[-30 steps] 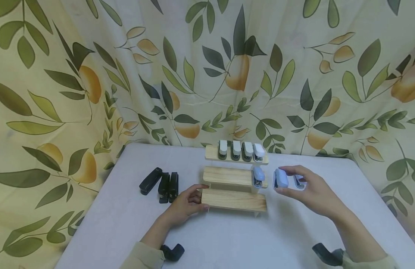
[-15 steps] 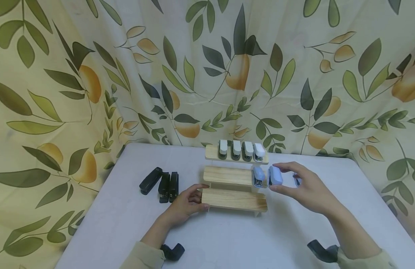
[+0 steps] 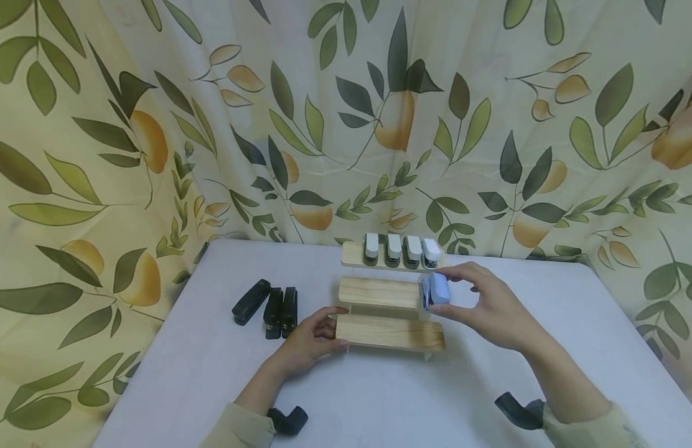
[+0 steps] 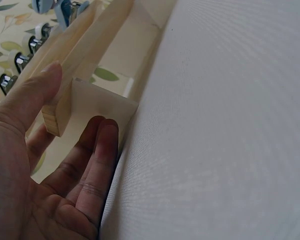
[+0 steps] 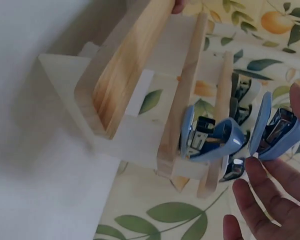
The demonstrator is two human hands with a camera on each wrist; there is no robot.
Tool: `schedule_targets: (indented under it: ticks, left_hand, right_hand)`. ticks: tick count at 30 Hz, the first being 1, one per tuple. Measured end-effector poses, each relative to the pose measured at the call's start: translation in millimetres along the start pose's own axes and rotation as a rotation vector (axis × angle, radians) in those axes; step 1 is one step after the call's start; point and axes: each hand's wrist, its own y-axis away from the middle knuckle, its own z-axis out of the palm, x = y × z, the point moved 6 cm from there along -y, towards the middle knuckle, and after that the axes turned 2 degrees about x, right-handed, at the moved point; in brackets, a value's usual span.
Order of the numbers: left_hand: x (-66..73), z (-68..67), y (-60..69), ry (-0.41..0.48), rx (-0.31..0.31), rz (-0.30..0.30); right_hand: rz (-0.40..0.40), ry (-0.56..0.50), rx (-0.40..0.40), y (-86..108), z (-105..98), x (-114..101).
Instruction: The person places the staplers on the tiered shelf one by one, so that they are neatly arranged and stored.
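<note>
My right hand [image 3: 491, 308] pinches a small light-blue stapler [image 3: 440, 289] between thumb and fingers, over the right end of the middle shelf. In the right wrist view, the held stapler [image 5: 277, 127] hangs apart from another blue stapler [image 5: 217, 142] sitting on that shelf; the head view mostly hides the latter behind it. My left hand [image 3: 315, 341] grips the left end of the tiered wooden stand [image 3: 391, 331]. In the left wrist view its thumb [image 4: 52, 82] lies on the board, with fingers by the white end support [image 4: 102, 100].
Several white staplers [image 3: 393, 250] stand in a row on the top shelf. Black staplers [image 3: 273, 311] lie on the white table [image 3: 211, 386], left of the stand. A leaf-and-fruit patterned curtain [image 3: 346, 124] hangs behind the table.
My right hand has carried the blue stapler leftward, from beside the stand to over the middle shelf. Another blue stapler right of the stand is now out of sight. The left hand stays put.
</note>
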Motion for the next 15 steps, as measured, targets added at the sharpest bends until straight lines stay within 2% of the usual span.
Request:
schedule_targets:
  ticks: [15]
  left_hand:
    - [-0.3, 0.6, -0.7, 0.004, 0.001, 0.004]
  right_hand:
    - [-0.017, 0.008, -0.015, -10.6, 17, -9]
